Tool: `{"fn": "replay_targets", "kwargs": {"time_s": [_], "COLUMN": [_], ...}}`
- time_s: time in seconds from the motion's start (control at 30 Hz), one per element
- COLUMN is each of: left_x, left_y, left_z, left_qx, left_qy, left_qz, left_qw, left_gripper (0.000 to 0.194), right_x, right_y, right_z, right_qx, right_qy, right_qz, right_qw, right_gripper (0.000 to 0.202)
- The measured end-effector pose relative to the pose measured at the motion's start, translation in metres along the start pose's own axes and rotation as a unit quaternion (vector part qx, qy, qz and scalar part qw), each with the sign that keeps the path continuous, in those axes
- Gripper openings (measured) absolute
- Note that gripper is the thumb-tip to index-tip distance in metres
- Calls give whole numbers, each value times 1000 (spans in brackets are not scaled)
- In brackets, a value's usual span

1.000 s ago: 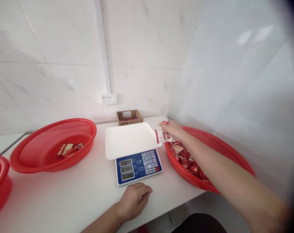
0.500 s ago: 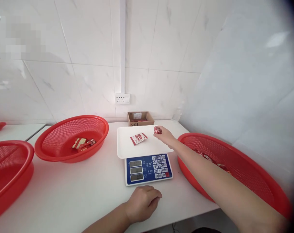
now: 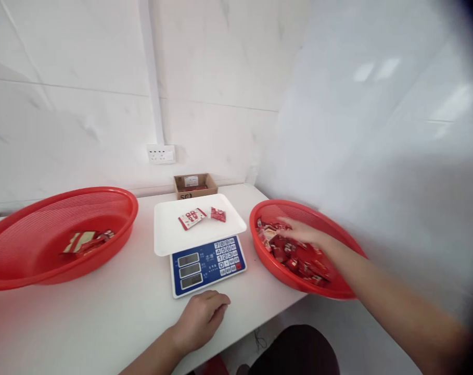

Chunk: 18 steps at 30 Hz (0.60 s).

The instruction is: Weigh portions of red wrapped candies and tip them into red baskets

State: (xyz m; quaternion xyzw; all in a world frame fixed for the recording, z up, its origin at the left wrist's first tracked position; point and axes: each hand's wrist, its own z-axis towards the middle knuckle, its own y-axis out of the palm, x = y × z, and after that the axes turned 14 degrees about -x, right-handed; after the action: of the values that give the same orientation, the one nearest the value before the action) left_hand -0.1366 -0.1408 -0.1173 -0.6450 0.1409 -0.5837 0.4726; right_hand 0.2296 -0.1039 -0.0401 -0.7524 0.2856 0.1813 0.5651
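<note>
My right hand [image 3: 302,232] is over the red basket [image 3: 265,254] on the right, fingers stretched out, slightly blurred and holding nothing I can see. Below it lie many small red wrapped packets [image 3: 293,254]. On the white pan [image 3: 174,237] of the digital scale [image 3: 208,264] rest a white-and-red packet [image 3: 192,218] and a smaller red packet [image 3: 218,214], side by side. My left hand [image 3: 203,319] lies on the table just in front of the scale, its fingers curled in and nothing seen in them.
Another red basket [image 3: 129,221] stands at left with a few packets [image 3: 86,242] in it. Behind the scale is an open cardboard box [image 3: 195,192] against the tiled wall. A wall socket [image 3: 161,154] sits above. The white table [image 3: 142,302] ends at the front right.
My right hand has let go of the small red packet on the scale pan and moved right, over the basket. The view has turned right. My left hand keeps its place by the scale.
</note>
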Motion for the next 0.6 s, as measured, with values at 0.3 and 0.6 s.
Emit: {"fn": "replay_targets", "kwargs": {"time_s": [0.3, 0.6], "left_x": [-1, -7], "left_y": [0, 2], "left_z": [2, 4], "left_qx": [-12, -4], "left_qy": [-6, -1], "left_qz": [-28, -22], "left_qw": [1000, 1000], "left_gripper": [23, 20], "right_x": [61, -4], "right_y": [0, 41], "right_z": [-41, -31], "right_qx": [-100, -143], "right_qy": [123, -105], "right_qz": [-168, -108], "right_qw": [973, 978], "right_gripper": [33, 53]}}
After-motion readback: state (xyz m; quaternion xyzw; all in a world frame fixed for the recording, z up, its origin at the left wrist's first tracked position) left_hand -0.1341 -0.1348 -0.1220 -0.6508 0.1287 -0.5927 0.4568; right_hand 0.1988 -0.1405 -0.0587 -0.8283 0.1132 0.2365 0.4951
